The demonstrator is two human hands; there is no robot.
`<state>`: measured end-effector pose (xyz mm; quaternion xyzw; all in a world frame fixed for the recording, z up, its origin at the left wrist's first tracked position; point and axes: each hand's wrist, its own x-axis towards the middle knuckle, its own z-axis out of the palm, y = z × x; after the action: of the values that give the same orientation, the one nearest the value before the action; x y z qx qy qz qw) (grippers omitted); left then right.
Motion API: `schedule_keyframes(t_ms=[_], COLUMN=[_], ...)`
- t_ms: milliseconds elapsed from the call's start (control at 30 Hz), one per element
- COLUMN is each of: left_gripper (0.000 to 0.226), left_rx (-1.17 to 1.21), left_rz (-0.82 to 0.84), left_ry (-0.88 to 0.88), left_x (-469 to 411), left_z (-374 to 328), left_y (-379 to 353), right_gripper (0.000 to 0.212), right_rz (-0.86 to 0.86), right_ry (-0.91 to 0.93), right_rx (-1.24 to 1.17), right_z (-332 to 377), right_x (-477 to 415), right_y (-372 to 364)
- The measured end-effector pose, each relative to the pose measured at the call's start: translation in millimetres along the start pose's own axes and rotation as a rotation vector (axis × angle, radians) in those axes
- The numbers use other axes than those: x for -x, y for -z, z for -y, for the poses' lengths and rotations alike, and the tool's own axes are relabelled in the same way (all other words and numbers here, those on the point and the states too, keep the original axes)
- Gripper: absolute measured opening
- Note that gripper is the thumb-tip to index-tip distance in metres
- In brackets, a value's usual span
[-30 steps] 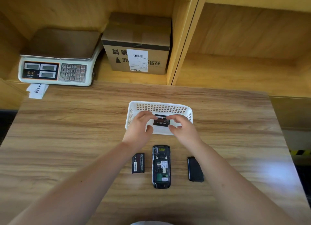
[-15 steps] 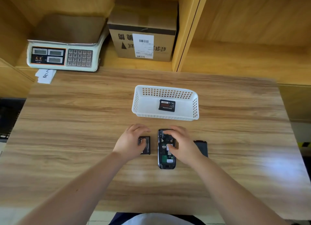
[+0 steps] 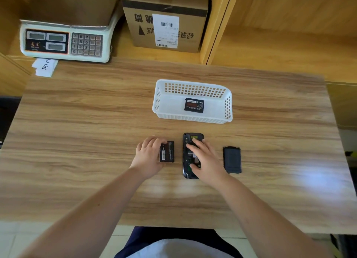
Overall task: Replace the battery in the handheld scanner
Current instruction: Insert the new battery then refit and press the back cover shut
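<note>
The black handheld scanner (image 3: 188,157) lies face down on the wooden table (image 3: 96,141) with its battery bay uncovered. My right hand (image 3: 204,161) rests on it, fingers spread over the open back. Left of the scanner a black battery (image 3: 167,151) lies on the table, with my left hand (image 3: 147,154) gripping it by its left edge. The black back cover (image 3: 232,159) lies flat to the right of the scanner. Another black battery (image 3: 194,105) lies inside the white plastic basket (image 3: 228,107) beyond the scanner.
A white weighing scale (image 3: 63,41) and a cardboard box (image 3: 166,20) stand on the shelf behind the table. White paper notes (image 3: 44,67) lie at the table's far left corner. A wooden shelf divider (image 3: 218,25) rises at the back.
Both hands let go of a battery in the basket and drew back toward me. My left hand took hold of the battery on the table; my right hand settled on the scanner.
</note>
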<state>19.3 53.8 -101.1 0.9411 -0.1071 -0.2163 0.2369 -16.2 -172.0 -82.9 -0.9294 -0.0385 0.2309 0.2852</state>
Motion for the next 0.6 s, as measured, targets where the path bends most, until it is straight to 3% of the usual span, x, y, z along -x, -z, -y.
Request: schedule_keyframes(t_ms=[233, 433, 600], left_gripper=[0.062, 0.059, 0.055], left_rx=[0.037, 0.475, 0.592], left_rz=[-0.060, 0.014, 0.104], left_ry=[0.026, 0.185, 0.142], left_x=[1, 9, 5], left_z=[-9, -41, -72], left_y=[7, 32, 50], right_gripper=[0.059, 0.059, 0.055], right_rz=[-0.037, -0.080, -0.218], right_ry=[0.019, 0.031, 0.068], right_rx=[-0.019, -0.095, -0.206], right_z=[3, 7, 15], right_x=[3, 11, 13], right_y=[2, 14, 31])
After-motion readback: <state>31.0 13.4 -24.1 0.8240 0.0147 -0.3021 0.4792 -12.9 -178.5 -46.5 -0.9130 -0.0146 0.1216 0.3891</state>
